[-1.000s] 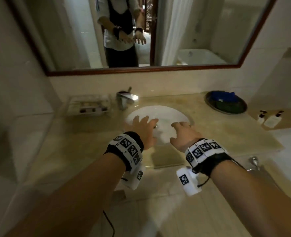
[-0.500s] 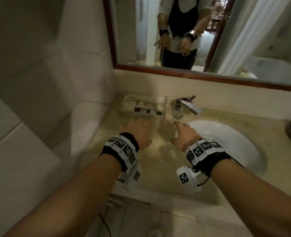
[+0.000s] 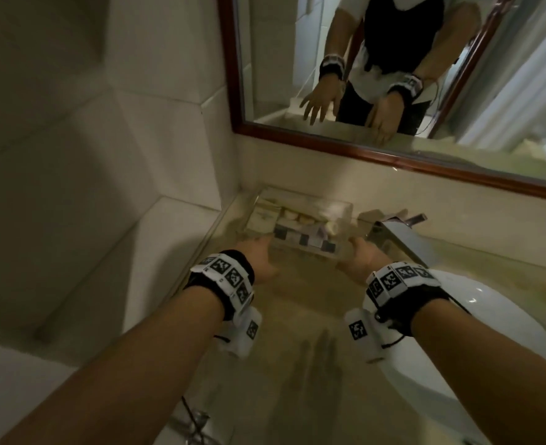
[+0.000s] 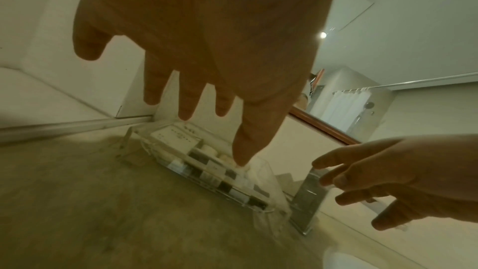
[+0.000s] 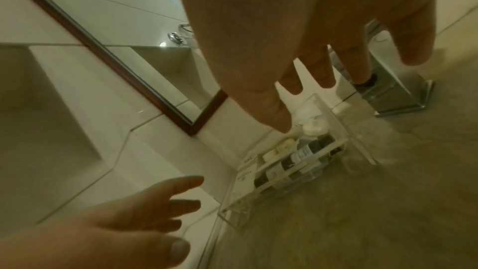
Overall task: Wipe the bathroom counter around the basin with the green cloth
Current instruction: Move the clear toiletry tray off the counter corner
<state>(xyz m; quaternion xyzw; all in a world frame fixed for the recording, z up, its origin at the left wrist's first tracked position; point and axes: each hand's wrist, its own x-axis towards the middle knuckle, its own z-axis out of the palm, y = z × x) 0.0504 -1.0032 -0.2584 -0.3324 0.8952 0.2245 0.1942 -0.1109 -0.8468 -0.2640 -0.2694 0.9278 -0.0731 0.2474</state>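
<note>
Since a second ago I've swung both hands from over the basin (image 3: 477,342) to the table's (image 3: 300,319) 11 o'clock corner. Left hand (image 3: 259,261) and right hand (image 3: 363,258), fingers spread and empty, flank the clear tray (image 3: 300,226): probably rigid, slippery; hold its ends. Green cloth is unseen.

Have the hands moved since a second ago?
Yes. Both hands, left and right, left the basin for the clear tray, left of the tap.
</note>
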